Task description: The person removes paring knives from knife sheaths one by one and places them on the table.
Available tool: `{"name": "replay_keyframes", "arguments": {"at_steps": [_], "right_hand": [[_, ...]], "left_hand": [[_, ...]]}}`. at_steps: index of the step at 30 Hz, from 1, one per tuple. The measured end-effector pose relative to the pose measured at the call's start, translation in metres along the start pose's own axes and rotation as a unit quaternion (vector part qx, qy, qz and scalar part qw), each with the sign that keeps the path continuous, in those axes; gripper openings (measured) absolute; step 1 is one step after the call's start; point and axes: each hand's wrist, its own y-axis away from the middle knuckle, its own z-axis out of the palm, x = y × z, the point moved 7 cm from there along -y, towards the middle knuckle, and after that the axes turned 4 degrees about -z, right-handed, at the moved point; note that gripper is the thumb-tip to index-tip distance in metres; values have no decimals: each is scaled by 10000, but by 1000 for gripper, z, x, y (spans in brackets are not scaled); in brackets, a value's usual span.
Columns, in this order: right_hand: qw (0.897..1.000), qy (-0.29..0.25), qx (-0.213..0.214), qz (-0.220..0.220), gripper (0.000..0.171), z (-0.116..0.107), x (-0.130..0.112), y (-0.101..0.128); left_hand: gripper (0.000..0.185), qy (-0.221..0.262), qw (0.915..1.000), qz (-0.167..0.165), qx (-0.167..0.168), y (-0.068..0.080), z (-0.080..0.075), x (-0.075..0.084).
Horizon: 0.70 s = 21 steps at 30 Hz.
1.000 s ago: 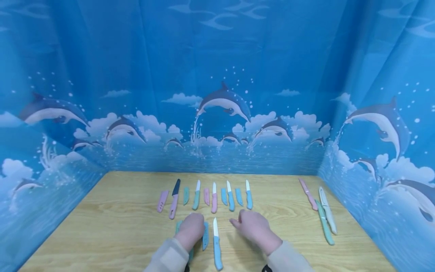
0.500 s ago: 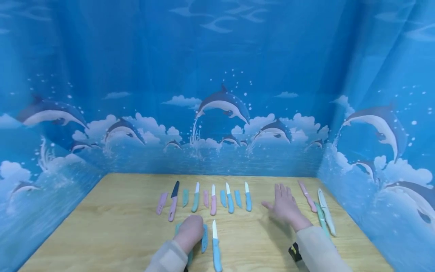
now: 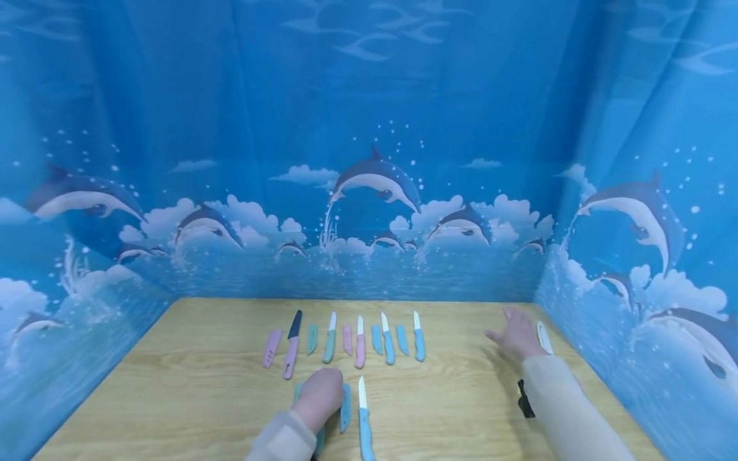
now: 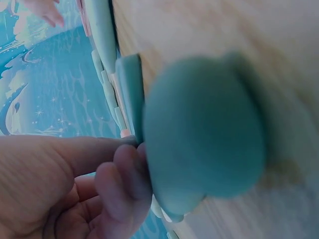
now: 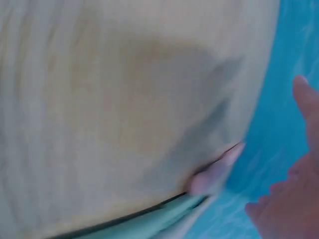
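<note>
Down in the lower centre of the head view, the left hand (image 3: 318,392) sits with fingers bent against a smooth, rounded teal-green handle (image 4: 204,129); whether it truly grips that, I cannot tell. Just to its right lies a light-blue, tapered blade sheath (image 3: 345,410) dotted with small holes, and beside that a sky-blue-handled knife (image 3: 365,422), pale blade pointing up the frame.

Over to the right side, the right hand (image 3: 516,336) is out flat, thumb spread, grasping nothing! Its wrist view is blurred, but a slim pink knife (image 5: 214,172) shows low right of centre on the wood-grain bench (image 3: 173,384), apart from the fingers, next to a long mint-green knife handle (image 5: 149,221). Peeking past the wrist in the head view: a whitish sheathed knife (image 3: 544,338).

And across the centre, a neat row, starting with a lilac slotted sheath (image 3: 272,349) and a lilac-handled, dark-bladed knife (image 3: 291,355). Behind everything, leaping dolphins on a blue curtain (image 3: 369,96).
</note>
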Motion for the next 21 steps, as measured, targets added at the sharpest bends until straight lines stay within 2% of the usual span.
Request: {"name": "replay_keyframes", "arguments": {"at_steps": [3, 9, 12, 14, 17, 21], "right_hand": [[9999, -80, 68, -63, 86, 7, 18, 3], [9986, 527, 2, -74, 93, 14, 41, 3], [9969, 774, -47, -124, 88, 14, 45, -4], [9973, 711, -177, -108, 82, 16, 47, -10], [9974, 399, -594, 21, 76, 23, 52, -16], [9951, 200, -949, 207, 86, 29, 59, -18]], "left_hand": [[10, -80, 10000, -28, -4, 1, 0, 0], [10, -90, 9998, -138, -98, 3, 1, 2], [10, -56, 9998, -187, -107, 4, 0, 2], [10, -77, 9997, -204, -91, 3, 0, 2], [10, -87, 9997, -217, -114, 3, 1, 2], [10, 7, 9999, -84, -93, 1, 2, 3]]}}
